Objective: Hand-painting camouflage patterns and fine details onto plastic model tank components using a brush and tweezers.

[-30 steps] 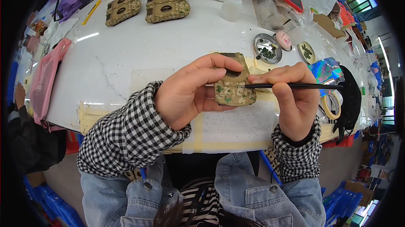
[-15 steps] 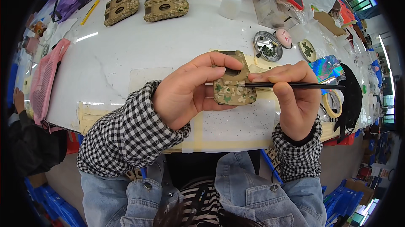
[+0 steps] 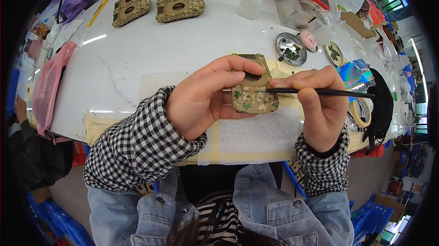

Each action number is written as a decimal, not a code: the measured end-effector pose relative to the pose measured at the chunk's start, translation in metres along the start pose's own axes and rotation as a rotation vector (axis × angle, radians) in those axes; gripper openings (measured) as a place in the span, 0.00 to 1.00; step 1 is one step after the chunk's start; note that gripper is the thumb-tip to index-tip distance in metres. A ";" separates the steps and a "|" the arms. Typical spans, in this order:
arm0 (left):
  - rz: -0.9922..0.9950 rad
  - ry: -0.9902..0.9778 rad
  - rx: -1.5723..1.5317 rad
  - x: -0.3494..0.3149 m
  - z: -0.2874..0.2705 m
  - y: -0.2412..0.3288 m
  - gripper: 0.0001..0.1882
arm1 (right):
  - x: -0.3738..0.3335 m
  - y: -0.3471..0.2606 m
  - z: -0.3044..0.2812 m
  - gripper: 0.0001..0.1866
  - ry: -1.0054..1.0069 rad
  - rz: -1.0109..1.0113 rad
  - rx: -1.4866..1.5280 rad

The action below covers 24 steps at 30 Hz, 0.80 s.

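Sleeves of black-and-white checked cloth (image 3: 132,147) come in over the near edge of a glossy white table (image 3: 192,40), where a thin white sheet dotted with tiny specks (image 3: 256,138) lies beside strips of yellow tape (image 3: 214,141). Over it, near the middle, the left hand (image 3: 194,97) grips a flat, rounded camouflage-patterned casing (image 3: 256,103), its thumb by the oval opening. The right hand (image 3: 323,104) pinches a slim black rod-shaped tool (image 3: 338,93), its thin tip at the near half of the casing; whether it touches, I cannot tell. To the right lie a cream ring of tape (image 3: 366,122), a black cloth bag (image 3: 383,102) and an iridescent blue packet (image 3: 353,73); on the left, a pink mesh basket (image 3: 52,86). Farther off on the right, a round silver metal dish (image 3: 291,40) holds dark green bits (image 3: 291,55). Farthest, four camouflage casings (image 3: 188,13) sit left beside a yellow pen (image 3: 97,13), with a translucent white plastic bottle (image 3: 250,8) nearer the middle
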<state>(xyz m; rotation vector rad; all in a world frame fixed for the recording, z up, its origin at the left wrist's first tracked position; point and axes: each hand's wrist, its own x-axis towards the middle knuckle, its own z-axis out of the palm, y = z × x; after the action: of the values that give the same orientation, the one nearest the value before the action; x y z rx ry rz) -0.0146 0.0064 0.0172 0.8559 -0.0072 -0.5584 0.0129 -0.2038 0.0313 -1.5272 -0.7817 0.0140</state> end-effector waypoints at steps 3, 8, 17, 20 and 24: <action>-0.007 -0.004 0.004 0.001 -0.001 0.000 0.17 | 0.001 0.000 -0.002 0.05 -0.013 -0.010 -0.044; -0.006 -0.004 -0.002 0.001 -0.001 -0.001 0.17 | 0.002 -0.002 -0.001 0.08 -0.022 -0.008 -0.162; -0.009 0.006 0.006 0.000 0.001 0.000 0.17 | 0.002 -0.003 0.001 0.08 -0.002 -0.001 -0.125; -0.012 0.000 0.010 0.001 0.000 0.000 0.17 | 0.001 -0.003 0.000 0.08 -0.006 0.002 -0.135; -0.007 -0.009 0.006 0.000 -0.001 0.000 0.17 | 0.001 -0.003 0.000 0.08 -0.006 0.008 -0.123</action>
<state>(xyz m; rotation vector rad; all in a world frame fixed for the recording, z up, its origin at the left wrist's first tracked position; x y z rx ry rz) -0.0141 0.0069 0.0170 0.8595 -0.0142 -0.5696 0.0124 -0.2036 0.0342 -1.6477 -0.7929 -0.0238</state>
